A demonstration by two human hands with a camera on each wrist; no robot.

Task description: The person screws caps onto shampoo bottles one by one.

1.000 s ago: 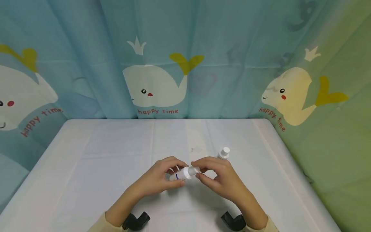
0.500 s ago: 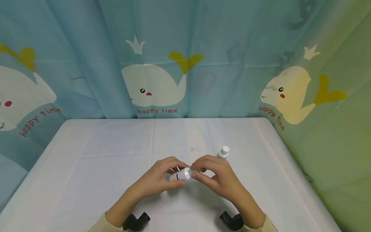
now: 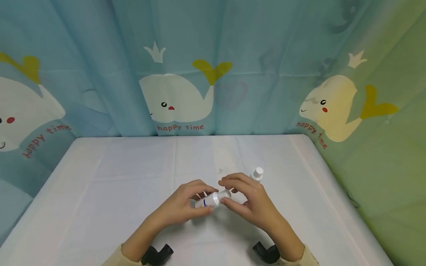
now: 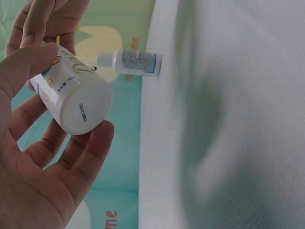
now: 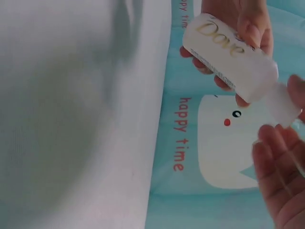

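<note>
My left hand (image 3: pixel 186 202) grips a small white Dove bottle (image 3: pixel 209 200), tilted with its cap to the right. Gold lettering shows in the right wrist view; the left wrist view shows the bottle's base (image 4: pixel 88 112), stamped with a small code. The white cap (image 3: pixel 224 194) is on the bottle's neck. My right hand (image 3: pixel 247 195) is at the cap, its thumb (image 5: pixel 296 90) against or very near the side. The other fingers (image 5: pixel 269 157) are spread loosely and stand slightly off the cap.
A second white bottle (image 3: pixel 257 173) stands upright on the white-covered table (image 3: pixel 133 166), just behind my right hand. A blue-green curtain (image 3: pixel 259 103) with printed whales hangs along the far edge. Black curved pieces (image 3: pixel 158 255) sit at both wrists.
Half a second ago my right fingers closed over the cap. Now they have lifted and spread, leaving the cap exposed. The left hand and its bottle have barely moved.
</note>
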